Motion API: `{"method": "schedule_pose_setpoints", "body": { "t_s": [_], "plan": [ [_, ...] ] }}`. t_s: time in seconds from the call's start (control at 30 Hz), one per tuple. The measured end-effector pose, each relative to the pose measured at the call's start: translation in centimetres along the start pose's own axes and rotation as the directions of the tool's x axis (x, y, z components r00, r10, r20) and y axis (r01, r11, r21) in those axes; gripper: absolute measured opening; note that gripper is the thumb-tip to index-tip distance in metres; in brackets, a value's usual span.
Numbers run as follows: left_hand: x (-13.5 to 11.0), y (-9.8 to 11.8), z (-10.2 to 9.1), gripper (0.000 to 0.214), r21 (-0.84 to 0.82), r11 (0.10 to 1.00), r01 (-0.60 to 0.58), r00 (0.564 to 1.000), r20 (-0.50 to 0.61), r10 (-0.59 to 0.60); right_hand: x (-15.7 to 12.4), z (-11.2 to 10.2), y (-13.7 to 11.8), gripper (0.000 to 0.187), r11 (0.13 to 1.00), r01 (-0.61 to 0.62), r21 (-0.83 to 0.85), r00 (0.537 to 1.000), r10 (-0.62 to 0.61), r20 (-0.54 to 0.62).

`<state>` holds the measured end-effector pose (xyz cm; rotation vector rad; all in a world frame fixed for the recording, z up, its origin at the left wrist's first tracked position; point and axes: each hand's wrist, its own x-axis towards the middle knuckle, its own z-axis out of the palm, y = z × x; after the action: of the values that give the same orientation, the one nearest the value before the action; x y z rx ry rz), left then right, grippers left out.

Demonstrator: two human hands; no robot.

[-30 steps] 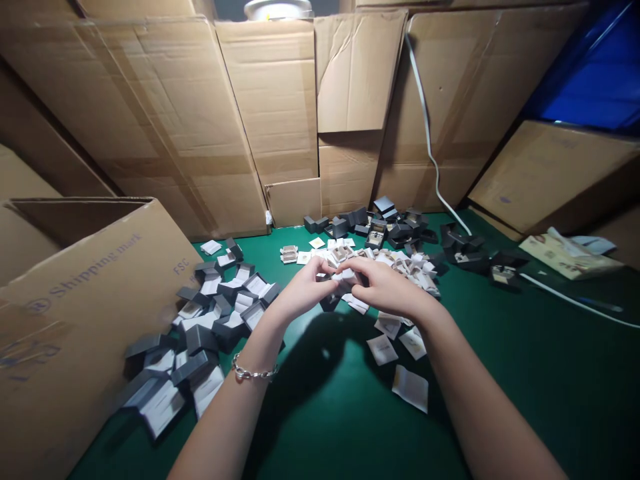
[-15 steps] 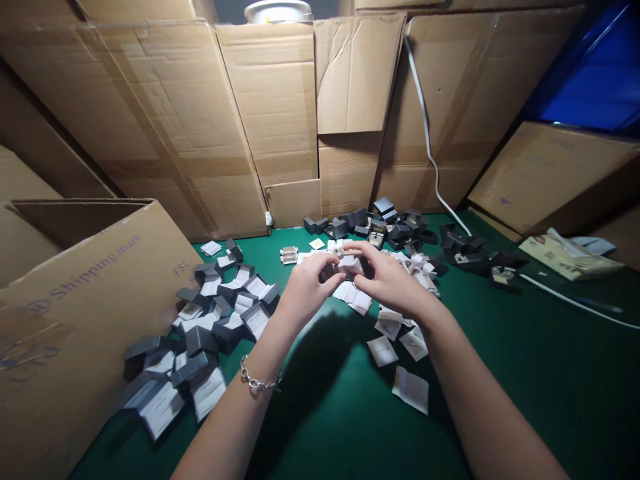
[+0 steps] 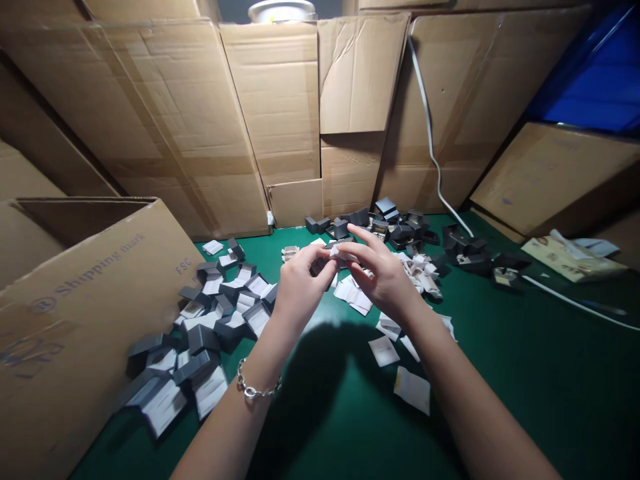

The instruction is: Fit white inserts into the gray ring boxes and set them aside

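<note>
My left hand (image 3: pixel 299 288) and my right hand (image 3: pixel 383 275) meet above the green table (image 3: pixel 500 373), fingers pinched together on a small dark grey box with a white insert (image 3: pixel 336 252). A bracelet hangs on my left wrist. Below the hands lie loose white cards (image 3: pixel 412 389). To the left is a heap of open grey boxes with white linings (image 3: pixel 200 333). Behind the hands a pile of white inserts (image 3: pixel 423 275) and more dark boxes (image 3: pixel 395 223) cover the table.
A large cardboard carton marked "Shipping mark" (image 3: pixel 75 313) stands at the left. Flattened cardboard sheets (image 3: pixel 275 113) wall the back. A white cable (image 3: pixel 435 167) runs down onto the table at the right, near printed paper packets (image 3: pixel 570 257).
Both hands have risen and moved away from me, lifting the small box off the pile; the right fingers have shifted on top of it.
</note>
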<state>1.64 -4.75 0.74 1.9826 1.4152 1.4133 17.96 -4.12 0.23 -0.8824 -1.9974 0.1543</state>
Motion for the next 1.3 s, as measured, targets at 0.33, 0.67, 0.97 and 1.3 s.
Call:
{"method": "schedule_pose_setpoints", "body": {
  "t_s": [0.33,0.67,0.97,1.3],
  "plan": [
    [-0.2,0.1,-0.1,0.01,0.12,0.975,-0.189,0.979,-0.051,0.196,0.2,0.4,-0.3,0.017,1.0,-0.015,-0.022,0.998,0.013,-0.065],
    [-0.3,0.1,0.0,0.015,0.181,0.954,-0.237,0.968,-0.04,0.248,0.0,1.1,-0.3,0.014,0.999,-0.013,-0.048,0.982,0.004,-0.189],
    [-0.4,-0.3,0.5,0.022,0.221,0.918,-0.33,0.933,-0.072,0.353,0.0,0.9,-0.6,0.013,0.998,-0.025,-0.055,0.978,0.013,-0.208],
    [-0.4,0.0,0.3,0.016,0.182,0.916,-0.358,0.908,-0.161,0.387,0.1,0.3,-1.3,0.011,0.999,-0.037,-0.025,0.982,0.032,-0.185]
  ]
}}
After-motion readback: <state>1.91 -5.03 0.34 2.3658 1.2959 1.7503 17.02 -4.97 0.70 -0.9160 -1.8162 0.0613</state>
